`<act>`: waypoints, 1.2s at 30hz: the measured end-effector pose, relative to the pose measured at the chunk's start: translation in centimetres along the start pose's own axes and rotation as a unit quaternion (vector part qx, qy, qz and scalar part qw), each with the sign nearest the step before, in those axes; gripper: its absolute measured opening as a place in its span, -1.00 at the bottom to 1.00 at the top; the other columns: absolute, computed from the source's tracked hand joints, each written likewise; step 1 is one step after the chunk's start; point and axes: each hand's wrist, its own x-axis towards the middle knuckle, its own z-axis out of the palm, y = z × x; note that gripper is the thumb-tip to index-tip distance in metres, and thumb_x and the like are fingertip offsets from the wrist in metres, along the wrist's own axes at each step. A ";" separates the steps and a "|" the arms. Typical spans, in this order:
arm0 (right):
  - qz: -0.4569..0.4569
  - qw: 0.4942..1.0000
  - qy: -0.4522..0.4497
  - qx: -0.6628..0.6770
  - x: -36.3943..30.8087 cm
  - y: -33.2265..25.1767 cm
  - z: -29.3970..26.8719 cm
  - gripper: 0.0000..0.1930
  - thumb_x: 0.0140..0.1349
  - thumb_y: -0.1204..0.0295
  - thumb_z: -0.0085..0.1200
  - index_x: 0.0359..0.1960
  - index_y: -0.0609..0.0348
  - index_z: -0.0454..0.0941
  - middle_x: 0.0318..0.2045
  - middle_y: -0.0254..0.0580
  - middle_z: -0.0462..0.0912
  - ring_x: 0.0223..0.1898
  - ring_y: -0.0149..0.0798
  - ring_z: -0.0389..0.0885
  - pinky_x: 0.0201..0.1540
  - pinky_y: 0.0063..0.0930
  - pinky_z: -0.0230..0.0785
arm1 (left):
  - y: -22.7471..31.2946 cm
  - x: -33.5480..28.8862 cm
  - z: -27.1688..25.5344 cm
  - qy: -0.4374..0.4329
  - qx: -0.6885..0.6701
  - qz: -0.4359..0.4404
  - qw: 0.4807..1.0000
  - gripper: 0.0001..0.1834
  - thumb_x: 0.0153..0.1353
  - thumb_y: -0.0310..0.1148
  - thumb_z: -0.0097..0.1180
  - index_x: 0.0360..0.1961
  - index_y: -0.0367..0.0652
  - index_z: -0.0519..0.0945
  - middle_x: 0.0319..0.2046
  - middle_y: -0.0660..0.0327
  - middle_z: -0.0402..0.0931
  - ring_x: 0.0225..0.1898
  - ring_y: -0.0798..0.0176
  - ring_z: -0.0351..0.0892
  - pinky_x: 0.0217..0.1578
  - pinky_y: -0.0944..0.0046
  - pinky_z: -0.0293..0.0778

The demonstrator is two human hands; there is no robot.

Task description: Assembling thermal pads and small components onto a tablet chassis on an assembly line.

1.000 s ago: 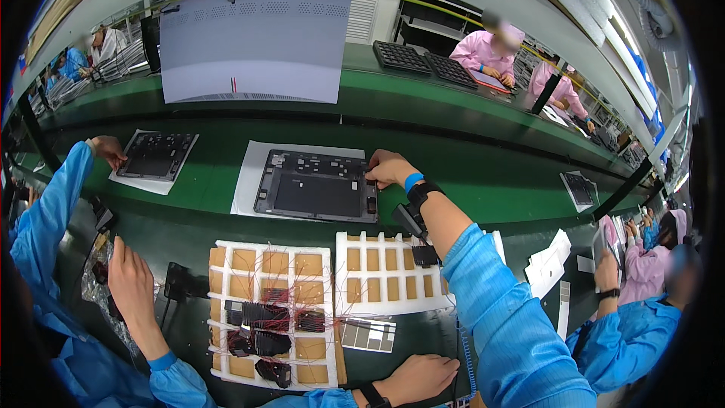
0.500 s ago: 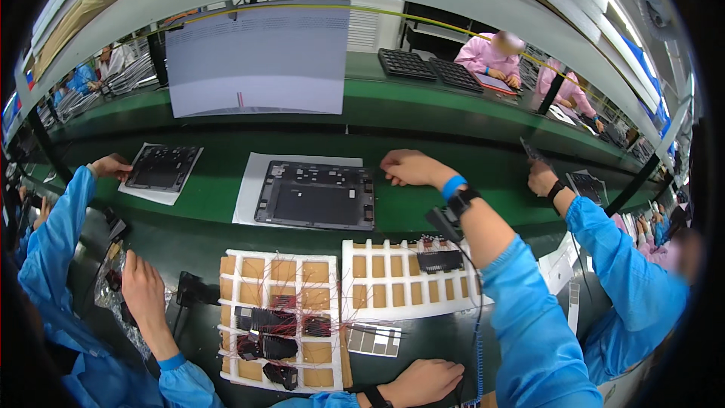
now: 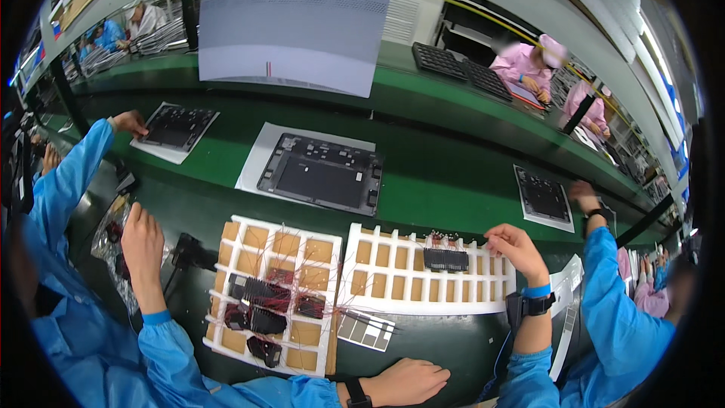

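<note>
My left hand [image 3: 408, 382], with a black band at its wrist, lies flat on the green worktop near the front edge, fingers stretched out, holding nothing visible. My right hand [image 3: 519, 251] hovers at the right end of a white foam tray [image 3: 423, 307], its fingers loosely bent and nothing to be seen in them. A row of black parts with fine red wires [image 3: 445, 260] sits in that tray. To its left, a second foam tray [image 3: 336, 257] carries black wired parts [image 3: 264, 295]. Beyond the trays, a dark tablet housing [image 3: 321, 181] lies on a white sheet [image 3: 259, 153].
A co-worker's hand [image 3: 130, 124] touches another housing [image 3: 180, 130] at far left; their other hand [image 3: 143, 238] is nearer. At right, a second co-worker's hand [image 3: 585, 196] is beside a third housing [image 3: 545, 198]. A patterned sheet [image 3: 366, 330] lies below the trays.
My right hand has drawn back from beside the middle housing to the right end of the foam tray. The right co-worker's housing now lies flat. The view has tilted and shifted.
</note>
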 end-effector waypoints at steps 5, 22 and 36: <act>-0.075 0.976 0.172 0.113 0.4 5.4 -0.1 -0.78 0.52 0.24 0.08 -0.25 0.10 0.56 -0.48 -0.48 0.57 -0.51 -0.65 0.43 -0.44 -0.72 0.27 | -0.8 -0.1 0.1 -0.002 -0.008 0.009 1.000 -0.81 0.40 -0.33 0.09 -0.32 -0.22 0.49 -0.47 0.06 0.56 -0.31 -0.08 0.66 -0.32 -0.06 0.60; -0.094 0.986 0.138 -0.008 0.7 5.7 0.6 -0.86 0.48 0.38 0.12 -0.21 0.19 0.58 -0.48 -0.49 0.53 -0.50 -0.63 0.36 -0.46 -0.66 0.18 | -1.2 1.1 -4.5 -0.020 -0.760 -0.126 0.637 -0.62 0.38 -0.07 0.02 -0.21 -0.22 0.56 -0.56 0.27 0.35 -0.52 0.34 0.36 -0.47 0.30 0.25; -0.095 0.987 0.129 -0.004 0.4 5.8 0.0 -0.82 0.50 0.32 0.11 -0.15 0.18 0.61 -0.42 -0.49 0.56 -0.42 -0.63 0.39 -0.38 -0.67 0.22 | -0.4 0.7 -2.2 0.091 -0.207 -0.112 0.968 -0.78 0.31 -0.21 0.21 -0.35 -0.13 0.56 -0.55 0.29 0.39 -0.45 0.30 0.40 -0.31 0.26 0.35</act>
